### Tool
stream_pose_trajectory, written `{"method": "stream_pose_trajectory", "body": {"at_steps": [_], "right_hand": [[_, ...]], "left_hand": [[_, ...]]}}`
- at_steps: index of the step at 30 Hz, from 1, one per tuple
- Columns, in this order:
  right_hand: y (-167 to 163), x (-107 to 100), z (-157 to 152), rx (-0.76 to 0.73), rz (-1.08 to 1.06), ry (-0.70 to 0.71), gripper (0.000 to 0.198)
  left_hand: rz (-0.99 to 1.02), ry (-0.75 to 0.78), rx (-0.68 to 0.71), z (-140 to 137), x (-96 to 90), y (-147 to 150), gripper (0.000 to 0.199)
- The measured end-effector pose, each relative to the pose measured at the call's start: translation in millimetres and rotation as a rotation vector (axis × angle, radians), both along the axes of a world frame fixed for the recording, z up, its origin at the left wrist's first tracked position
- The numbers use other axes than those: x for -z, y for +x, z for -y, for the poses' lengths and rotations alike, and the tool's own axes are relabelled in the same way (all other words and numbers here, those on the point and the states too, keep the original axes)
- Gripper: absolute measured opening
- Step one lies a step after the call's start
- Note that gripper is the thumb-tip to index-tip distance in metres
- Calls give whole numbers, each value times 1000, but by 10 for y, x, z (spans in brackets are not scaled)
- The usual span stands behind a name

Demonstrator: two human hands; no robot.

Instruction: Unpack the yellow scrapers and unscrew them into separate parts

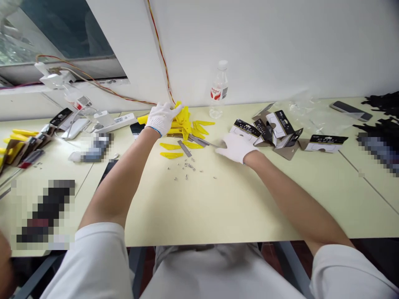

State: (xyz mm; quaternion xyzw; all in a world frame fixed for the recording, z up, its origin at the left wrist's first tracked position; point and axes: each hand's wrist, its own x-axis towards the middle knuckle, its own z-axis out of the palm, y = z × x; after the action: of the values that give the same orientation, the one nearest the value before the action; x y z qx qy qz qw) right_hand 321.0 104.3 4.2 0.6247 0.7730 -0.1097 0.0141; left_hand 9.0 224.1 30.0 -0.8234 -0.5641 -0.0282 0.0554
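My left hand (pixel 160 118), in a white knit glove, is at the pile of yellow plastic pieces (pixel 185 121) by the wall. Its fingers close on a yellow piece, partly hidden by the glove. My right hand (pixel 238 148), also gloved, pinches the end of a thin grey metal blade (pixel 212 144) to the right of the pile. More grey blades (pixel 184 148) lie under and in front of it. Flat yellow halves (pixel 171 155) rest beside them. Several small metal screws or nuts (pixel 189 166) are scattered nearer me.
A plastic bottle (pixel 219 91) stands against the wall. Printed card packages (pixel 277 128) and a clear plastic bag (pixel 314 114) lie at the right, near a phone (pixel 350 110). At the left are a power strip (pixel 120 121) and more yellow pieces (pixel 18 141). Another person's arm shows at the far left edge.
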Motion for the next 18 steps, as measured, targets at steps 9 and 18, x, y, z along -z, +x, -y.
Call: {"method": "stream_pose_trajectory", "body": {"at_steps": [9,18], "right_hand": [[87,143,104,75,106,23,40],[242,242,51,207,158,101,40]], "left_hand": [[-87,-17,35,-245,196,16,70],[77,-7,31,-63,290,-94,66]]}}
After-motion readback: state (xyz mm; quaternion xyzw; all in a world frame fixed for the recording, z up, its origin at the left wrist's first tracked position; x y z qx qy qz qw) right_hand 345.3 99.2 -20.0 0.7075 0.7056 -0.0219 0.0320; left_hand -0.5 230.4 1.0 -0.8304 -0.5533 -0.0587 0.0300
